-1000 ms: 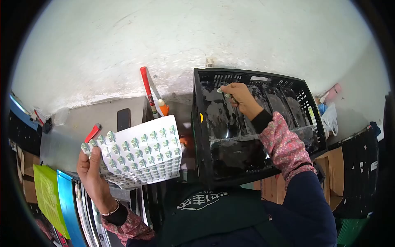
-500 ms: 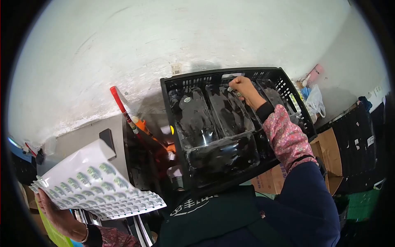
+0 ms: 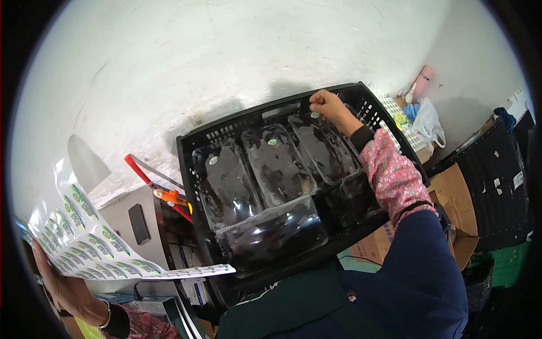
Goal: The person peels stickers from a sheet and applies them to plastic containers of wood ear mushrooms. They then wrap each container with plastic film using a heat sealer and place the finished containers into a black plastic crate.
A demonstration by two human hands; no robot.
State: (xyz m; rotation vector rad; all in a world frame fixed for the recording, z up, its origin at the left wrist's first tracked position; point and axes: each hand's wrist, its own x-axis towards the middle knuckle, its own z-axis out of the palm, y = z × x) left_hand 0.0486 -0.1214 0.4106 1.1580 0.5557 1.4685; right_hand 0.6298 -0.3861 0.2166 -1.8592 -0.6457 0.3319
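My left hand [image 3: 70, 288] is closed on the edge of a sheet of stickers [image 3: 93, 246], a curling white sheet with rows of small green-and-white labels. Over the black crate [image 3: 183, 169], my right hand [image 3: 333, 108] has its thumb and fingers pinched together; what they hold, if anything, cannot be made out. Inside the crate lie several clear-wrapped dark packs. Round labels show on the left pack [image 3: 228, 183], the middle pack [image 3: 280, 172] and, just under my right fingers, the right pack [image 3: 324, 150]. A further pack [image 3: 274, 231] lies crosswise in front.
Left of the crate are a red-handled tool with orange parts [image 3: 169, 196] and a phone [image 3: 139, 224] on a grey surface. Past the crate's right side stand a pink bottle [image 3: 422, 81], a white plastic bag [image 3: 428, 124] and an open cardboard box [image 3: 451, 195]. A wall rises behind.
My right hand has moved from the middle pack to the right one, and the middle pack's label is now uncovered. The view has shifted; the sticker sheet is tilted more upright at the left.
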